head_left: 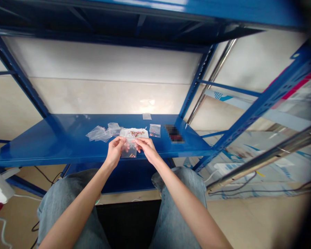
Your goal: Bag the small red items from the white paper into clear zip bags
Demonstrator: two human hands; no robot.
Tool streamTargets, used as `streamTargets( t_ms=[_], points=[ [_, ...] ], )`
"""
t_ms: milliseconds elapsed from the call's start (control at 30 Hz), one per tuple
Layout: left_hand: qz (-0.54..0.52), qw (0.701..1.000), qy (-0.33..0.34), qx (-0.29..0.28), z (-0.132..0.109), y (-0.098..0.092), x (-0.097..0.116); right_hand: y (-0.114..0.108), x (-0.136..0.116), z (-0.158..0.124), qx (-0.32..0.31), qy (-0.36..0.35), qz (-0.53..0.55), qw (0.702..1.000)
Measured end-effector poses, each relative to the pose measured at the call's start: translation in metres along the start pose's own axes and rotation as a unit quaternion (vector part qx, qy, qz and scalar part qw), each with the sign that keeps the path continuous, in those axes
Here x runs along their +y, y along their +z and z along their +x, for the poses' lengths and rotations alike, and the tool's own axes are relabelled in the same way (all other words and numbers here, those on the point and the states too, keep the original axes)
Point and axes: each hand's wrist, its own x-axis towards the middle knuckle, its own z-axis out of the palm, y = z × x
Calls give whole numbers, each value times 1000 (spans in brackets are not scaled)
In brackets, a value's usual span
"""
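Between my two hands hangs a small clear zip bag (129,152), with a few small coloured beads at its bottom. My left hand (116,148) pinches the bag's top left corner. On the other side, my right hand (145,145) has its fingers closed on the top right corner. Just behind the hands lies a white cloth or pouch (124,132) with a heap of multicoloured beads (136,133) on it. To its right rests another zip bag (154,130) holding some beads. Several flat clear bags (100,133) overlap to the left of the cloth.
The blue metal shelf (67,138) carries everything, under an upper blue shelf (145,10). A small clear packet (146,116) lies near the back edge. At right is a dark flat object, blurred out (174,134). Blue uprights (199,79) frame the sides.
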Motion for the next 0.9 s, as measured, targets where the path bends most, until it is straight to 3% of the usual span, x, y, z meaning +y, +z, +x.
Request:
streamTargets(
  t_ms=[233, 467, 600, 767, 900],
  points=[
    [33, 999, 31, 11, -2, 2, 0, -1, 8, 1, 43, -38, -6, 998],
    [120, 990, 44, -60, -5, 6, 3, 1, 4, -3, -9, -49, -98, 994],
    [123, 990, 57, -44, -6, 6, 1, 1, 3, -3, 36, -59, -94, 993],
    [107, 992, 53, -48, -4, 4, -5, 5, 1, -5, -8, -37, -92, 995],
    [137, 989, 33, -48, -2, 2, -2, 6, -6, -5, 1, -34, -93, 995]
  ],
)
